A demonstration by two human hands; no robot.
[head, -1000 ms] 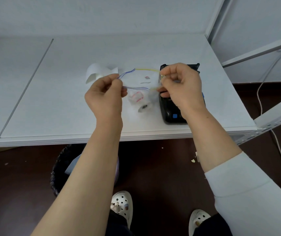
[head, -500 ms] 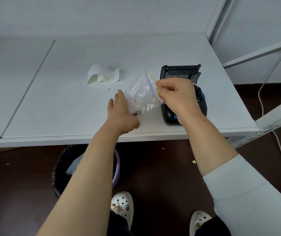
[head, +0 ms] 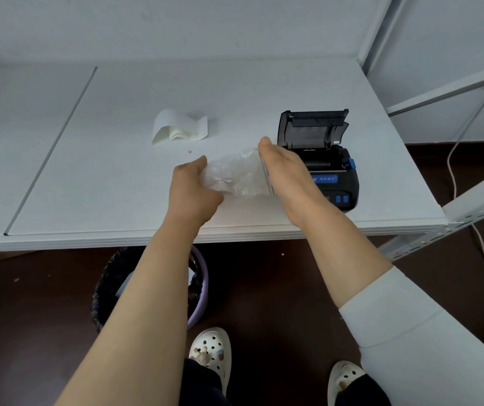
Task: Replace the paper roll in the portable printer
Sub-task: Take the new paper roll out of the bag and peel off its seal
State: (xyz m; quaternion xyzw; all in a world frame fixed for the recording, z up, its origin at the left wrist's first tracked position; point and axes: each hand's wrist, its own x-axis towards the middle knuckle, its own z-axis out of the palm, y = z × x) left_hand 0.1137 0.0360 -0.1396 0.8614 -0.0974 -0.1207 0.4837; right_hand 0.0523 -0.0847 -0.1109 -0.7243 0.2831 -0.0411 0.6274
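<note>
A clear zip bag [head: 239,174] lies on the white table [head: 117,177] between my hands. My left hand [head: 190,191] grips its left end, where a faint pink mark shows through the plastic. My right hand [head: 286,177] holds the bag's right, zip edge. A paper roll inside the bag cannot be made out. The black portable printer [head: 330,174] with blue buttons stands just right of my right hand, with its lid [head: 312,127] tipped up and the paper bay open.
A loose curled strip of white paper [head: 179,127] lies further back on the table. A dark waste bin [head: 135,288] stands on the floor under the table edge. White shelf rails [head: 469,200] and a cable [head: 454,159] are at the right.
The bag was held up and stretched between both hands, then came down onto the table. My left hand moved to its left end and my right hand lowered beside the printer.
</note>
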